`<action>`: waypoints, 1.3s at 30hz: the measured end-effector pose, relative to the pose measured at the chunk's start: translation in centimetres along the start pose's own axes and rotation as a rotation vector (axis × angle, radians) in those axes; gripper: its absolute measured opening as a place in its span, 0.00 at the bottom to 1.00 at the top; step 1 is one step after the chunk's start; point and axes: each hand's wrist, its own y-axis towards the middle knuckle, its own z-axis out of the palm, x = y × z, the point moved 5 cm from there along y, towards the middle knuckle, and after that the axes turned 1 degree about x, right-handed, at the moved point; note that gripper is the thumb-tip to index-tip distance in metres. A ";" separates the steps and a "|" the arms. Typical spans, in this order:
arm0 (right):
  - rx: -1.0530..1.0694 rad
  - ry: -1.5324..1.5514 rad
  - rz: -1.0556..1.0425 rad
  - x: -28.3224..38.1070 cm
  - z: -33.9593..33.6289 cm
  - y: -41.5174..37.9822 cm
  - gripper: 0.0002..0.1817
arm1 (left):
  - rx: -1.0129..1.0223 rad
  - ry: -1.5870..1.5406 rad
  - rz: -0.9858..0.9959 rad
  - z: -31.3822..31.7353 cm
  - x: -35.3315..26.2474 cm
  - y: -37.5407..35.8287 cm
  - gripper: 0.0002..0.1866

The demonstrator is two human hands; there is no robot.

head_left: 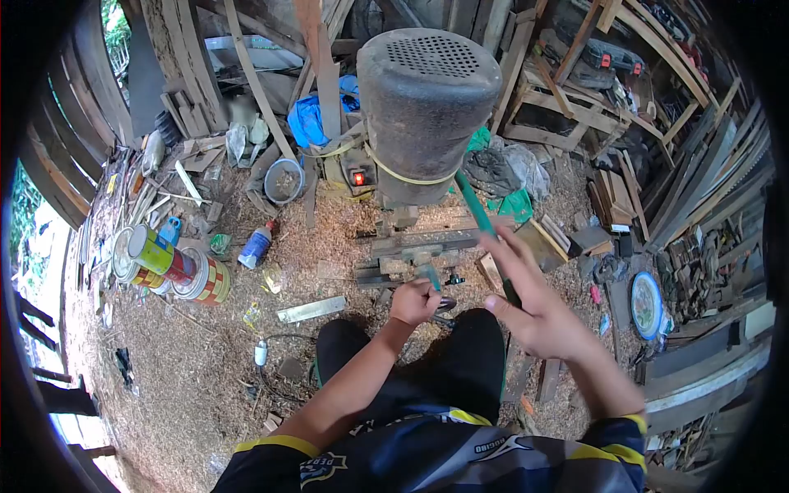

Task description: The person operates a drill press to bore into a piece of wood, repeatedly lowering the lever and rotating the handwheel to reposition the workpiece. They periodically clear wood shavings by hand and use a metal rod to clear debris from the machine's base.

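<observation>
My left hand point(417, 302) is closed in a fist low in front of my knees. A dark rounded piece point(446, 304) sticks out at its right side, and a teal part point(428, 275) rises just beyond it; I cannot tell what the fist grips. My right hand point(530, 308) is raised with fingers stretched and thumb apart, overlapping a long green lever point(474, 200). This lever slants from the big grey machine housing point(429, 123), which has a perforated top. Below the housing, a wooden block point(396, 264) lies on the dark metal base point(378, 279).
Wood shavings cover the floor. Stacked paint cans point(163, 256), a blue bottle point(256, 248) and a bucket point(284, 181) stand left. A corded white fitting point(260, 353) and a pale board point(311, 310) lie near my knees. Timber point(707, 197) and a round blue-rimmed object point(647, 306) are right.
</observation>
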 end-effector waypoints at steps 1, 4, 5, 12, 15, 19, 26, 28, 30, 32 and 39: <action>-0.053 -0.084 0.065 -2.5 0.1 -1.0 0.15 | 0.034 0.010 -0.044 -0.1 0.0 0.2 0.11; -0.004 0.242 0.658 -1.5 -1.0 0.3 0.21 | 0.066 -0.025 -0.028 0.3 0.8 0.0 0.11; 0.112 0.668 1.165 -0.8 0.1 -0.6 0.25 | 0.074 -0.030 -0.026 0.3 0.7 -0.2 0.11; -0.049 0.413 1.147 -2.1 1.2 -0.4 0.19 | -0.011 -0.087 0.012 -0.2 0.3 -0.1 0.10; -0.053 0.364 1.154 -2.1 1.6 -0.5 0.19 | -0.027 -0.099 0.013 -0.4 -0.1 0.0 0.10; -0.132 -0.058 0.891 -7.7 6.9 -3.7 0.19 | -0.068 0.005 -0.011 -0.1 0.9 -0.4 0.09; -0.480 0.574 1.178 -12.2 8.0 -6.2 0.35 | -0.045 -0.026 -0.007 0.1 1.1 -0.1 0.08; -0.474 0.502 1.194 -12.2 8.0 -6.1 0.35 | -0.047 -0.059 0.007 0.1 1.1 0.0 0.08; -0.405 0.338 1.224 -11.4 7.9 -5.8 0.38 | -0.074 -0.095 0.003 -0.1 1.0 -0.2 0.08; -0.394 0.255 1.187 -14.4 8.7 -7.0 0.39 | -0.081 -0.130 -0.021 -0.1 1.1 -0.3 0.08; -0.425 -0.002 1.142 -15.3 9.5 -7.3 0.39 | -0.058 -0.215 -0.050 -0.4 0.9 -0.1 0.11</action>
